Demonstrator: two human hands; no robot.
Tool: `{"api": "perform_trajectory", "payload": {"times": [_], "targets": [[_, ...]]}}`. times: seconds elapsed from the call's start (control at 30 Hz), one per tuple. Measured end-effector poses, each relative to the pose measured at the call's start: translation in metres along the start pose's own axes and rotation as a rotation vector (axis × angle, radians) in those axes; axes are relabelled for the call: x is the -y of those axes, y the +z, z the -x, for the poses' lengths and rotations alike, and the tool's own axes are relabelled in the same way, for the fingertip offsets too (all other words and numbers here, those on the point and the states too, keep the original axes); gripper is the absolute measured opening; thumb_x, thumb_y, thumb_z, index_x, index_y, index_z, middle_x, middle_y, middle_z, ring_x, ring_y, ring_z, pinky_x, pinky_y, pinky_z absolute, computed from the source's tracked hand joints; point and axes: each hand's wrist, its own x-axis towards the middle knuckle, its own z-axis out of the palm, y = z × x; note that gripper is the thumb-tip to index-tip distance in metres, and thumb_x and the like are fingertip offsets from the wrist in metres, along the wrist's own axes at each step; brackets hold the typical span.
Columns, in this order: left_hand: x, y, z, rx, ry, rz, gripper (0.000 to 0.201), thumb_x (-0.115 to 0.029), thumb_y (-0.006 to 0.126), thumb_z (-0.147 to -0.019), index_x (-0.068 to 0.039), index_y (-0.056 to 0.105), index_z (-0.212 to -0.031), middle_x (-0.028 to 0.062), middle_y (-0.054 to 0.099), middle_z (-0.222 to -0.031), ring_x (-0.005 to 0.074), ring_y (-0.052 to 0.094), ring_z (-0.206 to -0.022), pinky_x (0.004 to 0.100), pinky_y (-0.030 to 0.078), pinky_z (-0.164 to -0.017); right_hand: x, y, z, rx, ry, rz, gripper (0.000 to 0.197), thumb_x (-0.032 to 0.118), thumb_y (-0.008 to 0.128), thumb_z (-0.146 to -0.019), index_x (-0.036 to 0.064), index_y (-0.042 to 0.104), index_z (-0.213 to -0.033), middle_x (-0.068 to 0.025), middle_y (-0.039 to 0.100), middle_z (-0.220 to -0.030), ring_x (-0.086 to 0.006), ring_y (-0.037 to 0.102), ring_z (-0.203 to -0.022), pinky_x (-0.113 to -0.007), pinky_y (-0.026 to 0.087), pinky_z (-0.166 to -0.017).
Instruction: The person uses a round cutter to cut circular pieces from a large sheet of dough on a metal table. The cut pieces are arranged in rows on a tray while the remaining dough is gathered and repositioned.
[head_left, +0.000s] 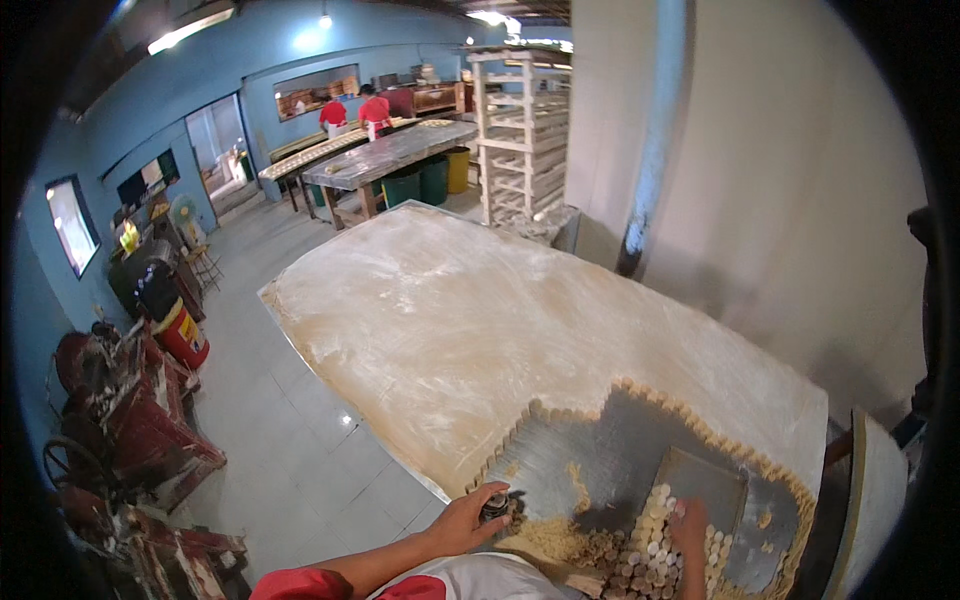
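Dough [450, 320]: covered most of the table [615, 440].
Left hand [474, 520]: gripped a dark cylinder [495, 504] by the table's edge.
Right hand [688, 528]: was at rounds [655, 530] by the tray [706, 482]; grip, couldn't tell.

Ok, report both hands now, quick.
Left hand: closed around a dark round tool.
Right hand: at the pale rounds; whether it grips one can't be told.
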Motion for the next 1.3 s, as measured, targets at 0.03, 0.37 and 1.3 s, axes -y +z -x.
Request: {"api": "perform_trajectory", "payload": {"times": [0.03, 0.37, 1.3], "targets": [[0.006, -0.011, 0.003, -0.036, 0.039, 0.001, 0.061, -0.029, 0.075, -0.102, -0.011, 0.047, -0.154, 0.0193, 0.072, -0.112, 0.0291, 0.069, -0.083, 0.0404, 0.056, -0.08, 0.027, -0.003, 0.018, 0.055, 0.084, -0.337, 0.028, 0.02, 0.064, -0.106, -0.0019, 0.072, -0.121, -0.0218, 0.074, -0.117, -0.0343, 0.073, -0.106, -0.047, 0.057, -0.093], [0.099, -0.126, 0.048, -0.108, 0.002, 0.062, 0.063, -0.019, 0.078, -0.099, -0.013, 0.048, -0.154, 0.0146, 0.072, -0.113, 0.0266, 0.071, -0.09, 0.0404, 0.058, -0.083, 0.392, 0.105, 0.069, 0.7, -0.119, -1.042, 0.027, 0.021, 0.06, -0.108, -0.0003, 0.072, -0.098, -0.0145, 0.072, -0.093, -0.0287, 0.069, -0.084, -0.038, 0.055, -0.077], [0.152, -0.193, 0.06, 0.057, -0.025, -0.061, 0.067, -0.026, 0.08, -0.095, -0.008, 0.052, -0.153, 0.0223, 0.072, -0.122, 0.0358, 0.074, -0.094, 0.0453, 0.059, -0.087, 0.543, 0.14, 0.067, 0.574, -0.08, -1.182, 0.025, 0.021, 0.062, -0.106, 0.0006, 0.074, -0.099, -0.0101, 0.071, -0.091, -0.0237, 0.066, -0.082, -0.036, 0.054, -0.075]]}}
